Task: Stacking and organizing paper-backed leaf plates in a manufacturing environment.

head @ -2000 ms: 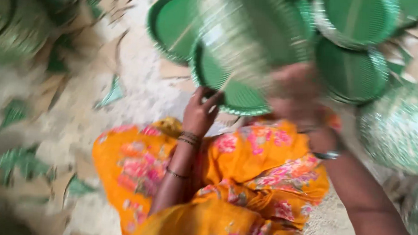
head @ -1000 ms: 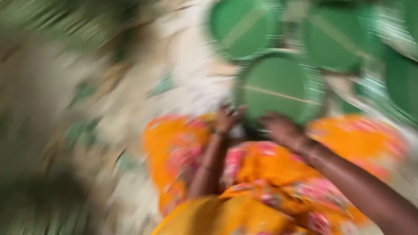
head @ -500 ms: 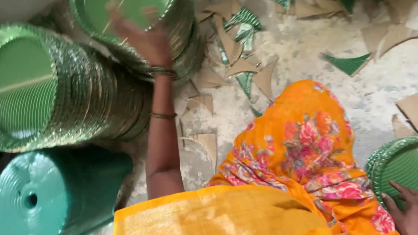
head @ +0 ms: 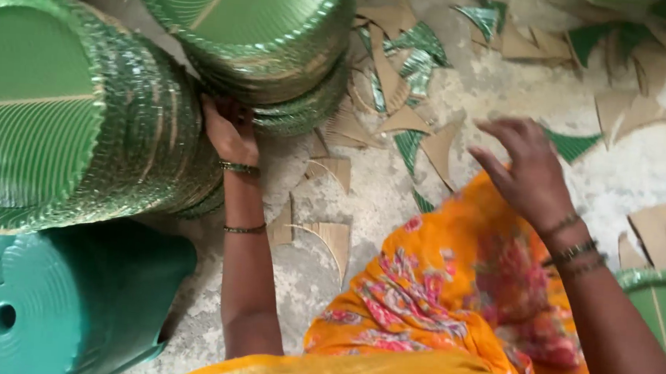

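My left hand (head: 229, 129) reaches under the bottom edge of a tilted stack of green paper plates (head: 269, 37) at the top of the view; its fingers are tucked beneath the stack, between it and a second, larger stack of green plates (head: 68, 109) on the left. My right hand (head: 523, 166) hovers above my orange flowered knee (head: 450, 294), fingers spread and holding nothing. Bangles sit on both wrists.
A teal ridged plastic stool or tub (head: 56, 301) lies at lower left. Green and brown paper offcuts (head: 406, 122) litter the pale floor. Another green plate (head: 664, 315) shows at the right edge beside my right arm.
The view swung left from the plates on the right. My left hand dropped from the stack's top to its lower edge; my right hand left the right-side plate and rose over my knee.
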